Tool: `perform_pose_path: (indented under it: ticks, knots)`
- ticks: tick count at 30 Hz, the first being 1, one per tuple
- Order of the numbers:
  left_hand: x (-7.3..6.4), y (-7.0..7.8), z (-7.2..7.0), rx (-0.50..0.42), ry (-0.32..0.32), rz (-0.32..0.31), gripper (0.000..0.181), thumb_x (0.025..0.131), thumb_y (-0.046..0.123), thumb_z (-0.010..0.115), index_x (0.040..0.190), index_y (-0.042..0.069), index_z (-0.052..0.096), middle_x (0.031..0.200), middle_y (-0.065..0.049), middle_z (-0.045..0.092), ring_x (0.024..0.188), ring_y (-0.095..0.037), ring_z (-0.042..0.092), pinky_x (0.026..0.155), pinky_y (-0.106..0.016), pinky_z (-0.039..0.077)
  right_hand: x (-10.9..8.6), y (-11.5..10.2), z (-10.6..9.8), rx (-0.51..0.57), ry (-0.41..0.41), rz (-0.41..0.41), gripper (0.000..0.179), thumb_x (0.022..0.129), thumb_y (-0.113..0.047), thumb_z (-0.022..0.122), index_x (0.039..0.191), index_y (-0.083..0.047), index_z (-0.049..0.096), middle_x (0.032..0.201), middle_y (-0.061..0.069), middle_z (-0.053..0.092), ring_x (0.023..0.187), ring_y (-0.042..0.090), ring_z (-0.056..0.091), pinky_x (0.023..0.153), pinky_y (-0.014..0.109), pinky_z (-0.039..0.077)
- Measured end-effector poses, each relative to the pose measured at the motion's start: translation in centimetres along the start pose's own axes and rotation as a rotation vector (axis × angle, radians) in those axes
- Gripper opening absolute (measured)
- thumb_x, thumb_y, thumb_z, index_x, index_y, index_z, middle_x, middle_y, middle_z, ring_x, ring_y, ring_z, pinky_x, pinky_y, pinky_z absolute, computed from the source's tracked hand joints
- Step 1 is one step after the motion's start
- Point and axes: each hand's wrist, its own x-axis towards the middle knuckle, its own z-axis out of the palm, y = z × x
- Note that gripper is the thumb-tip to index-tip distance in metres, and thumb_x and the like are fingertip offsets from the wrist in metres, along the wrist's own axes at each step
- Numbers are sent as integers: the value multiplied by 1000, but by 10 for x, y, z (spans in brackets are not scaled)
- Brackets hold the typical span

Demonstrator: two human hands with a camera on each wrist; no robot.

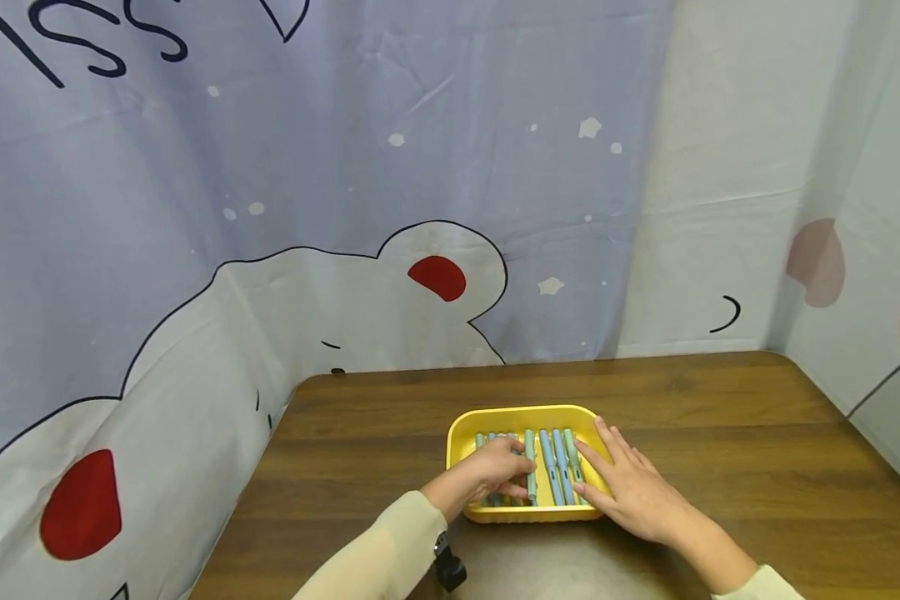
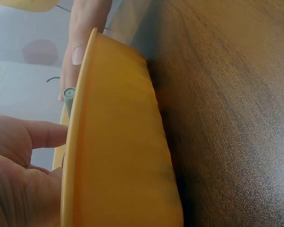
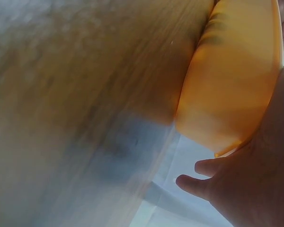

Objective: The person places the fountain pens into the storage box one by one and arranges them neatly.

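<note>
A yellow plastic tray (image 1: pixel 525 515) holds several slim pens laid side by side. My left hand (image 1: pixel 487 473) reaches over the left part of it, pinching a light green pen (image 1: pixel 531 442) between thumb and fingers near the tray's middle. Under that hand, more green and blue pens are partly hidden. To the right lie two blue pens (image 1: pixel 561 467) and a green pen (image 1: pixel 572 450). My right hand (image 1: pixel 637 496) spreads over the tray's right rim, thumb and forefinger extended to the rightmost pens. In the right wrist view, its other fingers (image 3: pixel 194 186) stretch past the tray's outer corner.
A brown wood-grain table (image 1: pixel 375 442) carries the tray near its front. Behind and at both sides hangs a printed cloth (image 1: pixel 330 167). A black strap device (image 1: pixel 450 567) is on the left wrist, just in front of the tray.
</note>
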Motion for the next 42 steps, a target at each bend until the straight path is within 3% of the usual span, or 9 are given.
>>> perform_pose_path:
  ticks: [10, 17, 23, 29, 34, 37, 39, 42]
  knots:
    - [2, -5, 5, 93, 6, -2, 32, 99, 3, 61, 126, -14, 57, 79, -15, 63, 62, -16, 64, 57, -25, 59, -2, 0, 3, -4, 1, 10, 65, 100, -52, 57, 151, -13, 50, 164, 26, 21, 144, 52, 31, 105, 72, 35]
    - [5, -4, 5, 66, 25, -6, 39, 99, 3, 61, 133, -14, 51, 82, -14, 64, 59, -15, 64, 53, -22, 57, -2, 0, 2, -2, -2, 12, 64, 100, -53, 56, 150, -12, 51, 165, 25, 20, 144, 52, 31, 106, 71, 35]
    - [6, -1, 7, 115, 36, -22, 38, 100, 5, 62, 133, -11, 53, 79, -11, 62, 57, -13, 60, 55, -25, 58, -1, -1, 0, 4, -4, 15, 63, 101, -52, 56, 149, -11, 52, 165, 26, 19, 144, 52, 31, 106, 71, 34]
    - [5, 2, 8, 146, 19, -16, 14, 100, 5, 61, 107, -7, 64, 69, -8, 57, 54, -13, 57, 57, -28, 60, 0, -1, 0, 14, -11, 16, 63, 101, -52, 56, 148, -11, 53, 165, 25, 18, 144, 52, 31, 106, 71, 34]
    - [4, 5, 7, 147, -18, -24, 17, 100, 4, 60, 109, -10, 63, 69, -11, 58, 52, -15, 62, 59, -32, 61, 0, -1, 1, 18, -17, 17, 62, 101, -52, 57, 148, -11, 54, 165, 25, 18, 144, 52, 31, 106, 71, 34]
    - [3, 6, 6, 149, -34, -30, 12, 99, 3, 60, 93, -6, 63, 68, -11, 59, 51, -16, 64, 60, -34, 61, 1, -1, 1, 21, -17, 16, 62, 100, -51, 57, 147, -11, 54, 165, 25, 17, 144, 52, 31, 106, 71, 34]
    - [2, 7, 6, 156, -41, -30, 20, 99, 3, 59, 80, -2, 60, 66, -12, 58, 51, -17, 64, 60, -35, 61, 1, 0, 2, 20, -15, 15, 62, 100, -51, 58, 147, -10, 54, 165, 26, 18, 144, 53, 32, 106, 70, 34]
    - [0, 9, 4, 172, -46, -29, 24, 99, 4, 58, 76, -4, 59, 68, -15, 62, 53, -18, 64, 62, -35, 62, 1, 0, 2, 20, -13, 12, 62, 100, -50, 58, 147, -10, 54, 165, 26, 18, 143, 53, 32, 107, 70, 35]
